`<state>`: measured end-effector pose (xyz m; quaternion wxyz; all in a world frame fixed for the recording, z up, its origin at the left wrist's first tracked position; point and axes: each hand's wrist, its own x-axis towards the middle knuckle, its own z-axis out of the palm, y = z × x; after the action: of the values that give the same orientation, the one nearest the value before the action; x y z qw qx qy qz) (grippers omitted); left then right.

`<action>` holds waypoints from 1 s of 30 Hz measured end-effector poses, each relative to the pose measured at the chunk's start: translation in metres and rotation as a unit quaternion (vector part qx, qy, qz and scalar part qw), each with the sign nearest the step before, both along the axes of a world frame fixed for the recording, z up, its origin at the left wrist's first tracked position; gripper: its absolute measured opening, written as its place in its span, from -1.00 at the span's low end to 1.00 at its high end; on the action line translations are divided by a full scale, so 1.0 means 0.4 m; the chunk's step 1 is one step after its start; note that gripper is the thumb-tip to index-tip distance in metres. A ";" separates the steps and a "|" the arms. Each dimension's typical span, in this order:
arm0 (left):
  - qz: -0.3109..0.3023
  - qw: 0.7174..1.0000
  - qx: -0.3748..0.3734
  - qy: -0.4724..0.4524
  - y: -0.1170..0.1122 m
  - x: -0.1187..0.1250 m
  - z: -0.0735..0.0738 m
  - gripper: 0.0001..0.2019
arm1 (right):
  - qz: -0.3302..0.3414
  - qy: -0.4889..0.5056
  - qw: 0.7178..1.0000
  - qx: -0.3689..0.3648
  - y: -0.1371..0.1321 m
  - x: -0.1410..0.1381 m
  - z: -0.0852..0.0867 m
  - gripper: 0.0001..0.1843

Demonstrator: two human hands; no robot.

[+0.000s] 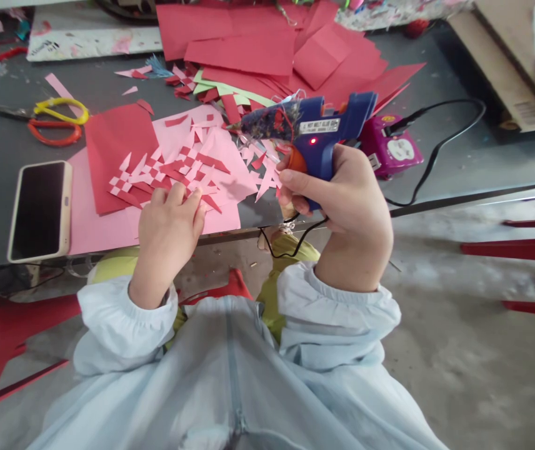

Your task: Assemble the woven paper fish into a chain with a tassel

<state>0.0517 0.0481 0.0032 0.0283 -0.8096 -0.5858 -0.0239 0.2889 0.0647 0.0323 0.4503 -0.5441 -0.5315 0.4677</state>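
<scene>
Across a dark grey tabletop (497, 156), woven red-and-pink paper pieces (155, 172) lie on paper sheets (112, 140). The left hand (168, 228), loosely curled, touches them; whether it pinches one is unclear. The right hand (349, 197) wraps around a hot glue gun (317, 126). Positioning seems in hand; gluing would call for steady pieces and the nozzle (235, 127) brought close.

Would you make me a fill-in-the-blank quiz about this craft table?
The right hand holds a glue gun with a ____ body.
Its small light glows ____.
The phone lies with its screen facing ____.
The scissors have handles of orange and ____.

Missing words: blue; red; up; yellow.
</scene>
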 end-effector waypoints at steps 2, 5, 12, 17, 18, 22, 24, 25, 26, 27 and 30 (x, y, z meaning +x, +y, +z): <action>-0.008 1.000 -0.003 -0.017 0.001 -0.008 -0.003 -0.54 | 0.002 -0.005 1.000 0.003 0.000 -0.001 0.001 -0.75; -0.012 0.999 0.004 -0.046 0.000 -0.023 -0.007 -0.52 | -0.001 -0.005 1.000 0.011 -0.001 -0.004 0.004 -0.75; -0.030 0.998 0.021 -0.057 -0.010 -0.040 -0.018 -0.55 | 0.013 0.008 1.000 -0.004 0.001 -0.008 0.008 -0.76; -0.025 0.998 0.042 -0.024 -0.012 -0.022 -0.031 -0.55 | 0.024 0.017 0.999 -0.016 0.000 -0.008 0.012 -0.77; -0.021 0.999 0.043 -0.022 -0.012 -0.017 -0.033 -0.55 | 0.026 0.018 0.999 -0.015 0.000 -0.008 0.012 -0.77; -0.009 0.999 0.032 -0.009 -0.008 -0.008 -0.031 -0.57 | 0.038 0.017 0.999 -0.023 0.003 -0.010 0.011 -0.77; -0.016 0.999 0.036 -0.008 -0.007 -0.009 -0.031 -0.58 | 0.039 0.017 0.999 -0.029 0.004 -0.012 0.010 -0.78; -0.022 0.999 0.041 -0.009 -0.006 -0.010 -0.032 -0.58 | 0.039 0.016 0.999 -0.031 0.004 -0.012 0.009 -0.78; -0.028 0.998 0.047 -0.011 -0.006 -0.012 -0.033 -0.58 | 0.038 0.015 0.999 -0.032 0.003 -0.013 0.009 -0.78; -0.032 0.998 0.050 -0.014 -0.006 -0.014 -0.034 -0.57 | 0.038 0.013 0.999 -0.033 0.003 -0.013 0.009 -0.77; -0.031 0.998 0.046 -0.024 -0.007 -0.019 -0.037 -0.55 | 0.035 0.012 0.999 -0.027 0.001 -0.013 0.010 -0.72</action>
<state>0.0440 0.0452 -0.0117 0.0509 -0.8242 -0.5595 -0.0713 0.2839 0.0653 0.0364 0.4249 -0.5317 -0.5318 0.5038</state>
